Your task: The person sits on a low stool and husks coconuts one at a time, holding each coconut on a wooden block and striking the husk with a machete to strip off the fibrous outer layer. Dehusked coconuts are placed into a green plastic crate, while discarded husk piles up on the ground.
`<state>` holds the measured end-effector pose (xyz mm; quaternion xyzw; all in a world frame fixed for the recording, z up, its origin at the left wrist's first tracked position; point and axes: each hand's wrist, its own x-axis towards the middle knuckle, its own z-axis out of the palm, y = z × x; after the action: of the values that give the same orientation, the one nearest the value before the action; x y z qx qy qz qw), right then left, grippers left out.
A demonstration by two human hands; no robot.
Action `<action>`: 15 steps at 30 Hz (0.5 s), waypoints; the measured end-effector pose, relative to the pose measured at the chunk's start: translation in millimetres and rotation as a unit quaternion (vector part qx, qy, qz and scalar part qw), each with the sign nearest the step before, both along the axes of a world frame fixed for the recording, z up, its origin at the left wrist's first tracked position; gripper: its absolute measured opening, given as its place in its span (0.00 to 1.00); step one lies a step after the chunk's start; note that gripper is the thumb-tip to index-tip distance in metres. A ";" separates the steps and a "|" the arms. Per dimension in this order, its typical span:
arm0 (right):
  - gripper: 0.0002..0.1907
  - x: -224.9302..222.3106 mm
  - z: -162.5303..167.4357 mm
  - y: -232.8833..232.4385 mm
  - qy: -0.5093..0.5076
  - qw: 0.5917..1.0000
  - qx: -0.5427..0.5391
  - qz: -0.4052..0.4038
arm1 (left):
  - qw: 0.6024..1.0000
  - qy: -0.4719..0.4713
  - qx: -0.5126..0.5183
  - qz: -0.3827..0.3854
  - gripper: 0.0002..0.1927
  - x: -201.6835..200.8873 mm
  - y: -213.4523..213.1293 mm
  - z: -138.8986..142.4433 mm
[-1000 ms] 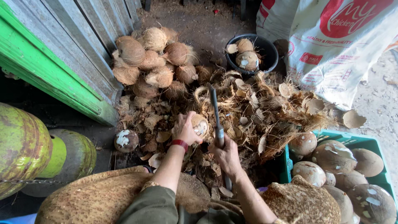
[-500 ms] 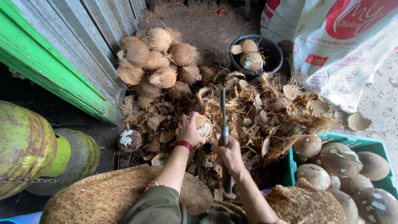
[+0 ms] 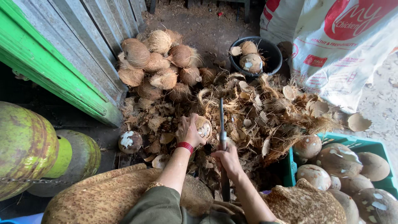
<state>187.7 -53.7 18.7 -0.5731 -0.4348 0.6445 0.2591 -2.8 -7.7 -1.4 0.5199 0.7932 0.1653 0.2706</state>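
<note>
My left hand (image 3: 188, 131) grips a partly husked coconut (image 3: 203, 126) over a heap of husk scraps; a red band circles that wrist. My right hand (image 3: 226, 159) is closed around the handle of a long dark knife (image 3: 222, 124). The blade stands upright right beside the coconut, its edge touching or almost touching the shell. Both forearms reach forward from the bottom of the view, between my brown patterned knees.
A pile of brown husked coconuts (image 3: 155, 62) lies against a grey wall. A black bucket (image 3: 273, 52) holds coconuts. A green crate (image 3: 360, 145) of peeled coconuts sits at right, below a white printed sack (image 3: 331, 49). Green gas cylinders (image 3: 29, 149) stand left. Husk litter (image 3: 282, 108) covers the ground.
The knife has lifted from a slanted position to upright beside the coconut. My left hand keeps the coconut in about the same place. The view has shifted slightly.
</note>
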 end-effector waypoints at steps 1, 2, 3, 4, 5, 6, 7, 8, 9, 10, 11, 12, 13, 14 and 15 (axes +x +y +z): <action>0.09 2.0 2.5 1.3 -0.006 0.998 0.054 0.007 | 1.000 0.003 -0.006 -0.001 0.56 2.3 2.3 -1.6; 0.09 2.4 2.7 1.6 0.024 0.992 0.125 0.009 | 1.000 0.006 -0.016 -0.003 0.56 4.6 4.4 -2.8; 0.09 0.7 -0.6 0.7 0.054 0.979 0.195 0.012 | 1.000 0.007 -0.023 -0.001 0.57 7.3 6.5 -3.3; 0.10 0.4 -5.4 1.3 0.083 0.960 0.267 0.016 | 1.000 0.010 -0.026 0.002 0.58 9.1 7.7 -3.3; 0.08 -5.0 -13.3 -3.3 0.066 0.968 0.242 0.007 | 1.000 0.013 -0.026 0.006 0.59 10.5 9.2 -2.4; 0.07 -14.8 -23.7 -11.8 0.049 0.975 0.217 -0.001 | 1.000 0.007 -0.027 0.008 0.58 10.7 9.2 -1.3; 0.06 -16.0 -30.8 -13.8 0.032 0.981 0.192 -0.010 | 1.000 0.001 -0.027 0.010 0.58 10.6 8.3 0.3; 0.06 -17.1 -36.9 -15.2 0.003 0.997 0.082 -0.008 | 1.000 -0.005 -0.026 0.013 0.58 9.8 7.1 2.0; 0.06 -19.4 -39.2 -17.7 -0.026 0.999 -0.031 -0.006 | 0.999 -0.014 -0.024 0.019 0.58 8.2 5.7 3.7; 0.05 -18.8 -40.7 -19.4 -0.052 0.987 -0.149 -0.006 | 0.999 -0.020 -0.029 0.023 0.58 5.0 2.1 5.0; 0.05 -17.0 -40.3 -17.8 -0.053 0.987 -0.149 -0.007 | 0.999 -0.028 -0.033 0.029 0.58 3.2 0.6 6.3; 0.05 -12.5 -34.7 -15.8 -0.058 0.987 -0.150 -0.004 | 0.999 -0.019 -0.027 0.027 0.60 2.5 -1.6 7.2; 0.05 -11.2 -28.0 -13.6 -0.060 0.986 -0.153 -0.004 | 0.999 -0.007 -0.022 0.023 0.61 -0.1 -3.1 7.9; 0.07 -7.1 -18.8 -10.0 -0.047 0.991 -0.126 0.001 | 1.000 0.002 -0.009 0.019 0.63 0.0 -2.9 8.6; 0.08 -3.2 -8.9 -6.2 -0.030 0.995 -0.097 0.008 | 1.000 0.001 -0.010 0.009 0.61 -1.6 -3.8 9.1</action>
<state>184.5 -60.0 9.8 -0.6113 -0.3826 0.6679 0.1841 -4.4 -11.5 7.7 0.5100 0.7996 0.1592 0.2741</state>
